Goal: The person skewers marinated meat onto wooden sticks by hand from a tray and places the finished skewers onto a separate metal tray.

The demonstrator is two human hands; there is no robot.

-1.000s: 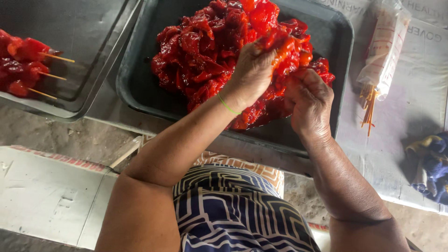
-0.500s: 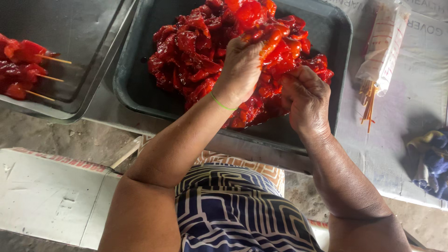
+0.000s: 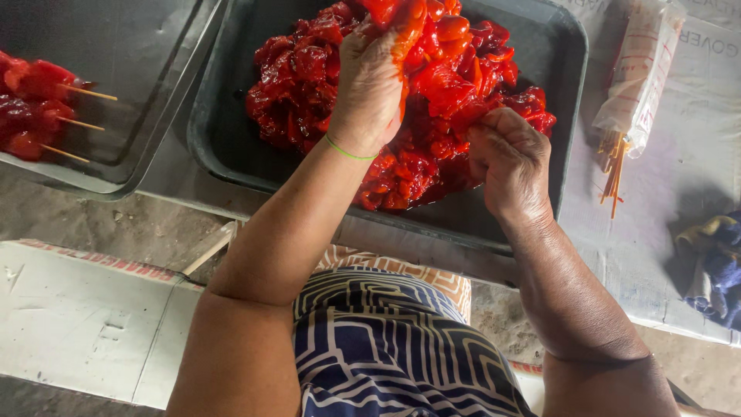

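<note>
Navy cloth with a pale geometric print covers the person's lap (image 3: 386,347) at the near edge, and both bare forearms rise from it toward a dark tray (image 3: 224,147) heaped with glossy red marinated meat (image 3: 309,69).

Nearer of the two is the right hand (image 3: 509,158), at the heap's near right edge. Its fingers are curled inward and pressed together over a piece of the red meat; what exactly they pinch is hidden under the knuckles.

Farther in, the left hand (image 3: 374,81), with a thin green band (image 3: 347,150) at the wrist, lies over the middle of the heap. Its fingers are closed on a red piece at the far top of the pile, smeared orange-red with sauce. The meat therefore lies directly under and beyond the left fingers, and to the left of the right hand; the heap's long axis runs left to right across the tray. The hands are apart, with meat between them.

To the left, a second dark tray (image 3: 147,93) holds loaded skewers (image 3: 46,104), their bare stick ends pointing right.

To the right, on a pale printed sheet (image 3: 679,201), lies a long clear plastic bag (image 3: 637,77) with red printing, upright in the view, thin orange-tinted sticks (image 3: 611,166) poking from its near end. A blue and yellow rag (image 3: 714,266) is bunched at the right edge.
</note>
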